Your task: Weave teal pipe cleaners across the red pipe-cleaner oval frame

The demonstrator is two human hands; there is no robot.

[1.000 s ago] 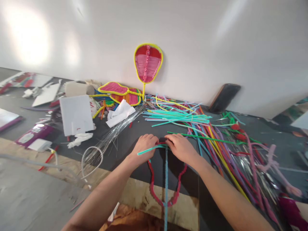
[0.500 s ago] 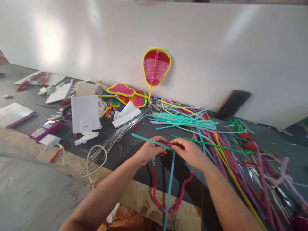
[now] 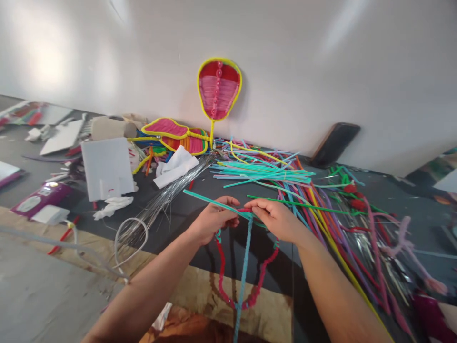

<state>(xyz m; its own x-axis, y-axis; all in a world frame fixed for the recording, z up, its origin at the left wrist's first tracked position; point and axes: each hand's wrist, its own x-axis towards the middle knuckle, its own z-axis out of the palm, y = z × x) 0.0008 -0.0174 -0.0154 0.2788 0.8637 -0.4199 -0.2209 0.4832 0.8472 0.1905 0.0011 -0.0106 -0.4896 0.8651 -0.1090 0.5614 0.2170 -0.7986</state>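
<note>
My left hand (image 3: 216,220) pinches the top of a pipe-cleaner loop (image 3: 263,277), which is red with teal wrapping at a few spots. A loose teal pipe cleaner (image 3: 200,197) runs through the same fingers, its free end sticking out to the left. From the opposite side, my right hand (image 3: 273,218) grips the loop's top edge between thumb and fingers; a short red stretch shows between the hands. A teal stem (image 3: 244,269) crosses the middle of the loop and hangs down past it. The far fingertips of both hands are partly hidden.
Behind the hands lie a teal pipe-cleaner bundle (image 3: 264,172) and silver wires (image 3: 167,193). A yellow-edged pink petal (image 3: 218,90) stands against the white board. A phone (image 3: 335,143) leans at right; a purple glue gun or similar device (image 3: 44,197) and white cable (image 3: 116,245) lie left.
The view has swung a little to the right, so everything sits further left. Both hands keep hold of the loop's top, and slightly more red shows between them.
</note>
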